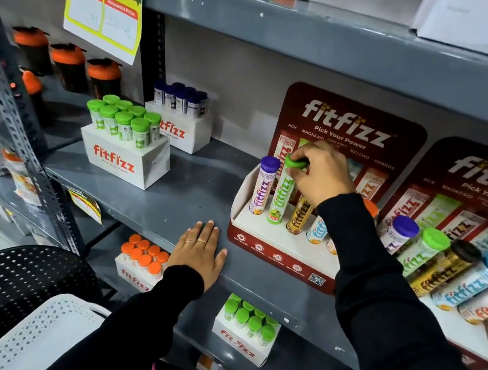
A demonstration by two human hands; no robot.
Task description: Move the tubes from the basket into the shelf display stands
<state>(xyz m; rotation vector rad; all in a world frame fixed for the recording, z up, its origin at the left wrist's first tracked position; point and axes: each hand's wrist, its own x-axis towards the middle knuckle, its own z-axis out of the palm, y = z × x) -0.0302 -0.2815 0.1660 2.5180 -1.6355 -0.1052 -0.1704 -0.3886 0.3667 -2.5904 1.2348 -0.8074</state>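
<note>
A red fitfizz display stand (276, 252) sits on the grey shelf (187, 204). In its front row stand a purple-capped tube (264, 185), a green-capped tube (283, 191), a gold tube (299, 215) and a blue-lettered tube (317, 230). My right hand (320, 172) grips the green-capped tube by its cap, and the tube stands in its slot. My left hand (200, 250) lies flat on the shelf's front edge, fingers spread, holding nothing. The white perforated basket (46, 336) is at the bottom left; its inside is hidden.
A second fitfizz stand (471, 329) with several tubes stands to the right. White boxes of green-capped tubes (128, 140) and dark-capped tubes (180, 115) sit to the left. More tube boxes (244, 331) are on the shelf below. A black perforated chair back (0, 282) is at lower left.
</note>
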